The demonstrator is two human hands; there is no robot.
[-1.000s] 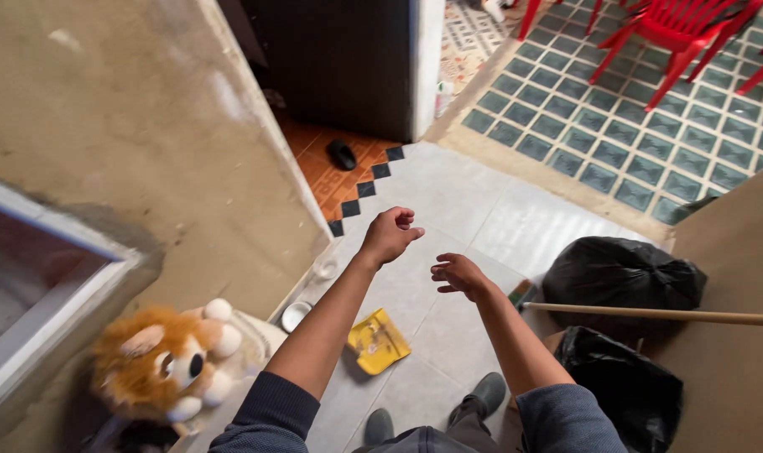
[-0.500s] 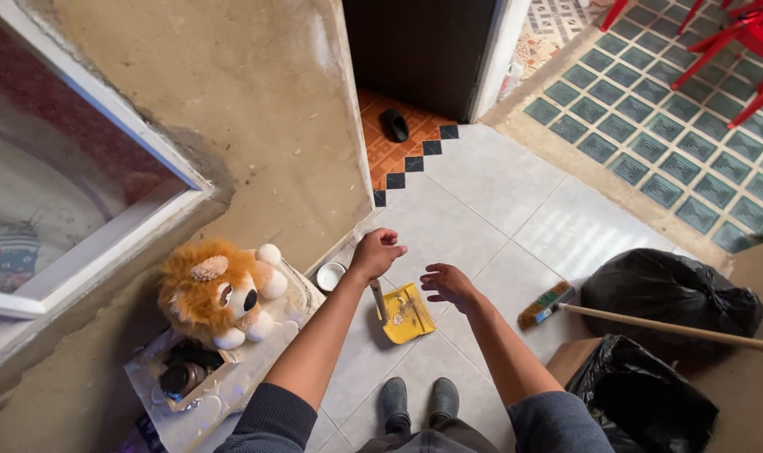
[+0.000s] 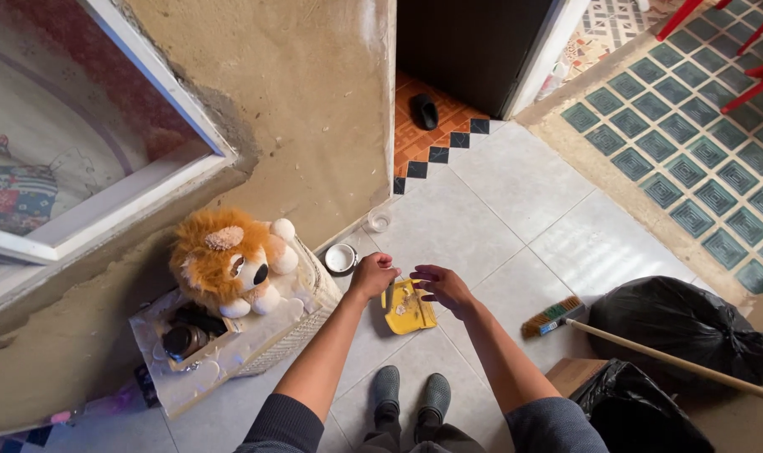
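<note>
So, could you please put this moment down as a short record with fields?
Left hand: closed at the handle end of the yellow dustpan
Right hand: open, fingers spread above the dustpan
Dustpan: on the grey tile floor, debris inside
Right side: broom, black bags
Left side: stuffed lion on a box

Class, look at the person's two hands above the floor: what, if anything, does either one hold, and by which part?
The left hand grips the yellow dustpan by its upright handle. The right hand hovers open above the pan, holding nothing.
</note>
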